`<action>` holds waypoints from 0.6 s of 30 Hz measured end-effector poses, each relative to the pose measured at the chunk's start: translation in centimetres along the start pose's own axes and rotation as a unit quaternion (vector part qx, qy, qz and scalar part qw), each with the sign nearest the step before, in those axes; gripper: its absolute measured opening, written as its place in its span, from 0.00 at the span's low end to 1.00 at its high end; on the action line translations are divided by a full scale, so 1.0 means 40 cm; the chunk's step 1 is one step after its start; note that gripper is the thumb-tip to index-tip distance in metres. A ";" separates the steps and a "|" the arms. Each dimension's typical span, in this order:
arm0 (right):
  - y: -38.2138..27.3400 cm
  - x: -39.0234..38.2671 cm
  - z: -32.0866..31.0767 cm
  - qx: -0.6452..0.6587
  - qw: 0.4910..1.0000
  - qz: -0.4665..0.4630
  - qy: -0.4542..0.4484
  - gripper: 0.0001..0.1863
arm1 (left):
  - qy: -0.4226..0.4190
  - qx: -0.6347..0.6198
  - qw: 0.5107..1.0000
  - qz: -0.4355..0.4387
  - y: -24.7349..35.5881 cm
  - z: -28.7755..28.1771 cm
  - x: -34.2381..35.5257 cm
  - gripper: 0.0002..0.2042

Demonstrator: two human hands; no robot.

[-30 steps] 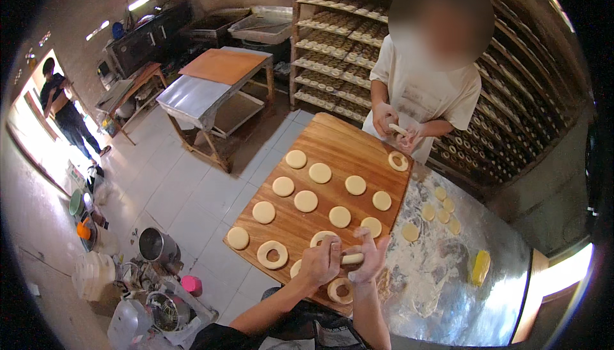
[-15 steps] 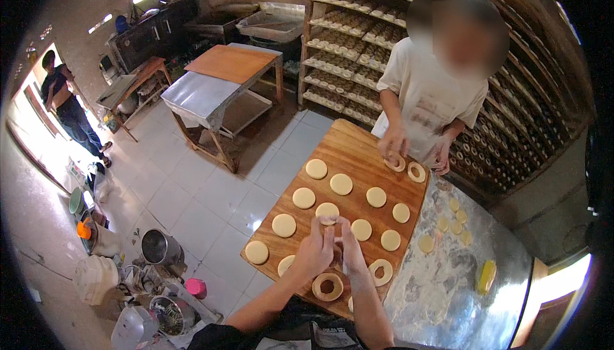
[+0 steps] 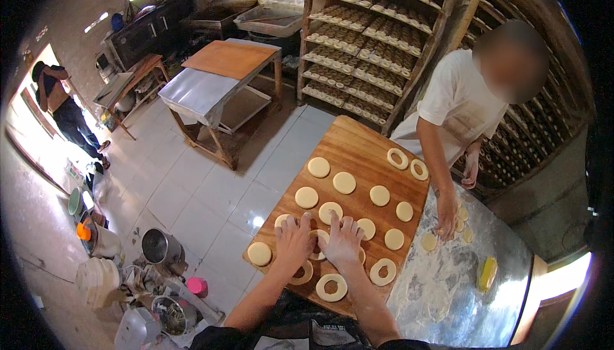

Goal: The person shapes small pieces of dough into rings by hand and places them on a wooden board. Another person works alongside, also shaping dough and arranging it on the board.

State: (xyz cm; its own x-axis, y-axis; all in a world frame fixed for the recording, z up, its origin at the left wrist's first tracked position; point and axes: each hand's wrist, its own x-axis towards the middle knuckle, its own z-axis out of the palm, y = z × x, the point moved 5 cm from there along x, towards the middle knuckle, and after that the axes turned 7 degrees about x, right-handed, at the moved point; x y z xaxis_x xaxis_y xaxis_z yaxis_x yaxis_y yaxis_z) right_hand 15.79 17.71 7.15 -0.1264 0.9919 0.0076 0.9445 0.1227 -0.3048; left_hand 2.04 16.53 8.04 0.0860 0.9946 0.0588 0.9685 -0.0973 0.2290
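Flat pale dough discs (image 3: 344, 183) lie in rows on a wooden board (image 3: 358, 142), with several dough rings (image 3: 331, 287) near its front edge. My left hand (image 3: 295, 242) rests low over the board with its fingers spread, partly covering a disc. Beside it, my right hand (image 3: 343, 240) is spread too, its fingertips close to another disc. A dough ring between my hands is partly hidden by them, and both hands seem to touch it. Two more rings (image 3: 398, 159) sit at the far right corner of the board.
A floured metal table (image 3: 441, 299) holds small dough rounds (image 3: 429, 242) and a yellow block (image 3: 487, 275). Across it, a co-worker's hand (image 3: 446, 212) reaches down. Racks of ring trays (image 3: 355, 43) stand behind; pots (image 3: 161, 246) crowd the floor at left.
My hands were close together with fingertips meeting; now they are apart and flat, a ring between them. The co-worker's hand moved from the corner rings to the metal table.
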 end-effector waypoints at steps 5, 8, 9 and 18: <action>0.003 -0.002 -0.021 -0.020 1.000 0.002 -0.007 0.44 | 0.004 0.013 1.000 0.021 -0.002 0.004 0.011 0.36; -0.018 0.002 -0.045 0.025 1.000 -0.016 -0.003 0.39 | -0.016 -0.041 0.999 -0.020 -0.043 0.001 -0.029 0.33; -0.030 0.014 -0.046 0.063 0.998 -0.026 -0.002 0.35 | -0.007 -0.049 0.997 -0.054 -0.075 -0.004 -0.046 0.31; -0.236 0.099 0.153 -0.008 0.986 -0.149 -0.072 0.16 | 0.077 -0.008 0.993 -0.087 -0.239 0.006 -0.221 0.19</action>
State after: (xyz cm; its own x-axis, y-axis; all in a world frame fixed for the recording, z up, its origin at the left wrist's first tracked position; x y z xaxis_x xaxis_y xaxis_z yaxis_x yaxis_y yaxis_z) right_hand 4.53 20.27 4.23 -0.4393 0.8974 -0.0406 0.8633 0.4093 -0.2952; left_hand -7.92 8.69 5.11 -0.1203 0.9789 0.1652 0.9617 0.0736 0.2641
